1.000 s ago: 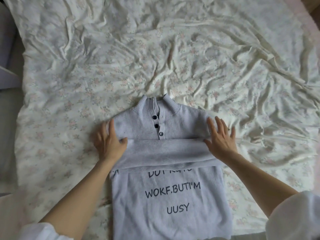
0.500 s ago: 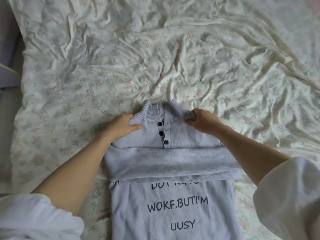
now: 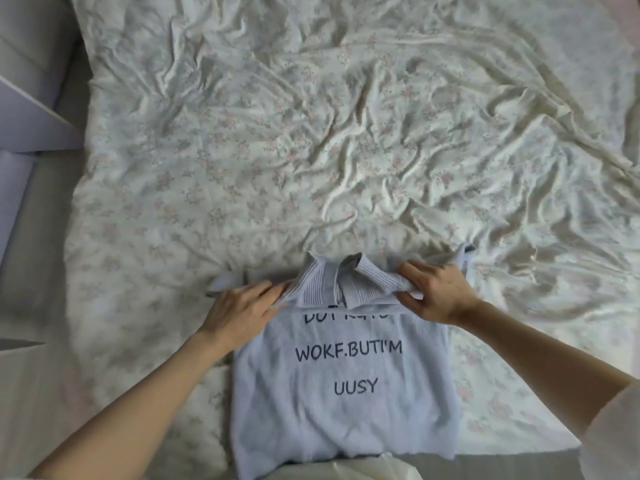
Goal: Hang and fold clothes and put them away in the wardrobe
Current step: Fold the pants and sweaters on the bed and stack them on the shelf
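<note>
The collar end of the pale blue sweater (image 3: 343,386) is now being folded down toward the near hem: half a second ago it was lying flat beyond the ribbed band with three dark buttons showing, whereas now the ribbed collar (image 3: 341,284) is being lifted and turned over, the band and buttons are being covered, and only a dark speck, possibly one button, is being glimpsed under the fold. The top of the sweater is being gripped by the left hand (image 3: 242,311) at its left side, fingers curled into the knit, and by the right hand (image 3: 438,294) at its right side, thumb and fingers pinched around a bunch of ribbed fabric. The sweater is being kept on the bed, on the creased floral sheet (image 3: 311,133), near its front edge. Dark lettering on the chest is being shown as "WOKF.BUTI'M" and "UUSY"; the line above is being half hidden by the fold.
</note>
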Available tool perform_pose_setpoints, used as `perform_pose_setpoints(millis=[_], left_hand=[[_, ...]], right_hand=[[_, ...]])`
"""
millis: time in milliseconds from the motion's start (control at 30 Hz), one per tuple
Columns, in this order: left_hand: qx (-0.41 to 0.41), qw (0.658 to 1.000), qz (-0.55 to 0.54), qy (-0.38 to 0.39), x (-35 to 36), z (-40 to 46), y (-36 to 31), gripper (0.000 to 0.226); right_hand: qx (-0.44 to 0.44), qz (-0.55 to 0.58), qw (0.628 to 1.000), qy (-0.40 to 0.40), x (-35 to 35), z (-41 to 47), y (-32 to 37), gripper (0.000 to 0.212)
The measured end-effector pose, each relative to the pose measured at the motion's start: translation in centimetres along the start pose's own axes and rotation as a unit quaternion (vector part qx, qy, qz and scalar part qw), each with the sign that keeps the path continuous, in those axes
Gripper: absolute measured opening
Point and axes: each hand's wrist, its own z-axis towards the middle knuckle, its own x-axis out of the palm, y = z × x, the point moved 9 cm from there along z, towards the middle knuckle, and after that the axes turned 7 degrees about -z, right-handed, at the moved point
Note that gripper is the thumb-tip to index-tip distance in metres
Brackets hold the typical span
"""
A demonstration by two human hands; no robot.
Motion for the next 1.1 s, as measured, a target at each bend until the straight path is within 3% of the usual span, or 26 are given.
perform_pose_setpoints(millis=[100,167,233,333,600,700,800,867,967,1033,1100], left_hand=[[0.025,1.000,0.012,0.008,0.7,-3.4,-2.3,0.030],[0.064,0.997,0.016,0.029,1.6,-5.8,-4.1,0.025],[0.092,0.994,0.010,0.063,2.7,-8.0,-5.4,0.034],[0.109,0.988,0.022,0.106,3.9,-11.2,-7.9,0.037],[0.065,0.972,0.007,0.228,7.7,-19.8,-12.6,0.039],[0.041,0.944,0.026,0.327,10.4,-22.7,-13.3,0.037],[-0.034,0.883,0.039,0.466,12.4,-25.8,-12.2,0.034],[-0.019,0.919,0.019,0.392,11.3,-24.1,-12.9,0.039],[-0.040,0.984,0.004,0.174,7.4,-19.1,-11.5,0.028],[-0.105,0.991,0.035,0.072,5.3,-15.9,-8.9,0.025],[-0.192,0.975,0.050,0.100,5.1,-13.2,-5.6,0.058]], right_hand=[[-0.028,-0.026,0.999,0.016,1.1,-3.9,1.6,0.051],[-0.038,-0.038,0.998,0.029,1.7,-6.4,2.9,0.038],[-0.046,-0.048,0.997,0.037,2.4,-8.7,4.3,0.026],[-0.050,-0.069,0.994,0.065,3.8,-12.6,6.9,0.023],[-0.007,-0.087,0.985,0.148,8.1,-21.8,12.1,0.027],[0.023,-0.123,0.965,0.229,11.1,-24.9,12.2,0.036],[0.046,-0.140,0.940,0.307,13.0,-26.8,12.4,0.044],[0.061,-0.120,0.948,0.288,12.2,-26.0,12.6,0.038],[0.114,-0.098,0.974,0.173,8.8,-21.9,11.4,0.042],[0.158,-0.098,0.978,0.090,6.1,-18.8,9.4,0.046],[0.197,-0.125,0.969,0.078,4.5,-16.1,7.0,0.054]])
